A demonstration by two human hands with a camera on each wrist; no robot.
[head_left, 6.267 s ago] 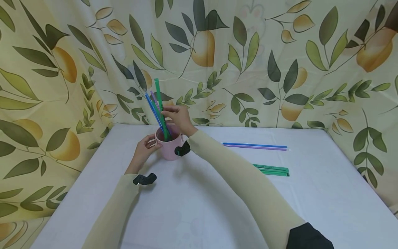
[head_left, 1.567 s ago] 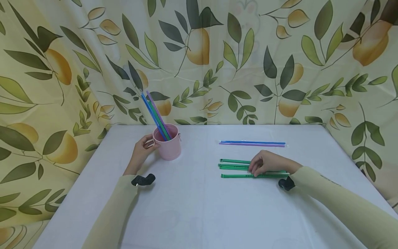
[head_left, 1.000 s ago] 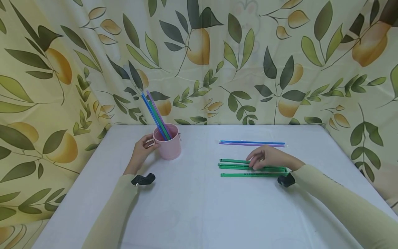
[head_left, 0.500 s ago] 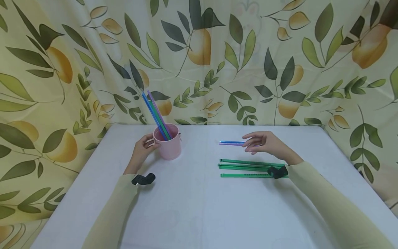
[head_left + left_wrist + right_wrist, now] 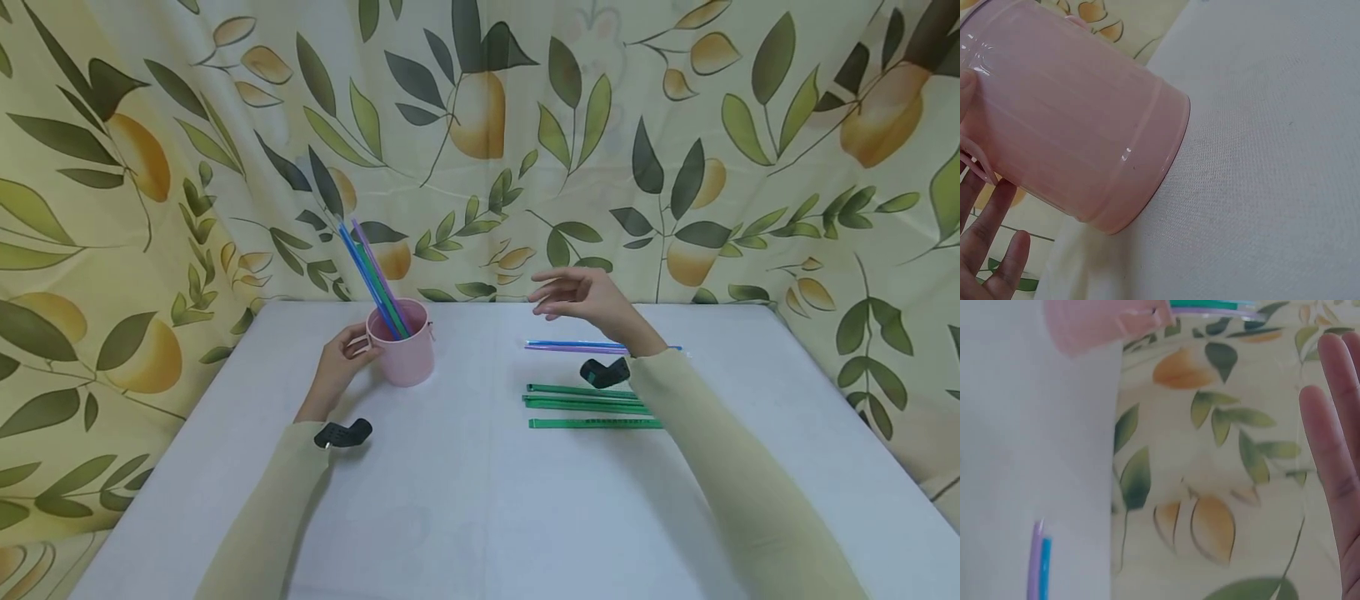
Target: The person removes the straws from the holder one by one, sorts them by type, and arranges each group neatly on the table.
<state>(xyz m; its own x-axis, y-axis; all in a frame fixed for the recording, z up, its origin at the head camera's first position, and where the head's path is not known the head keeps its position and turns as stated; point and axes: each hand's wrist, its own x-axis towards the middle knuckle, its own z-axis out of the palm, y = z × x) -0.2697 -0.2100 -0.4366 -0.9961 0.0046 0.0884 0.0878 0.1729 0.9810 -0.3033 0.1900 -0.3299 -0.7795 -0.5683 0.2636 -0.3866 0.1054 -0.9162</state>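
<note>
My left hand (image 5: 337,375) holds the pink bucket (image 5: 405,360) at its left side. In the left wrist view the thumb lies on the wall and the other fingers are by the small handle (image 5: 977,159). Blue, green and purple straws (image 5: 378,279) lean leftward in the bucket. My right hand (image 5: 588,302), with nothing in it, is raised above the table's back edge, its fingers extended. Below it lie a blue and a purple straw (image 5: 570,346) in clear wrapping. Several green wrapped straws (image 5: 581,403) lie nearer, partly hidden by the right sleeve.
A white-covered table (image 5: 450,500) carries everything. Behind it and at the left hangs a curtain (image 5: 480,217) with fruit and leaf prints. Each wrist has a black camera (image 5: 604,372) strapped on.
My right hand earlier put a green straw at the bucket, then spread the green straws on the table. It has since lifted away and moved up and left. The left hand stays at the bucket.
</note>
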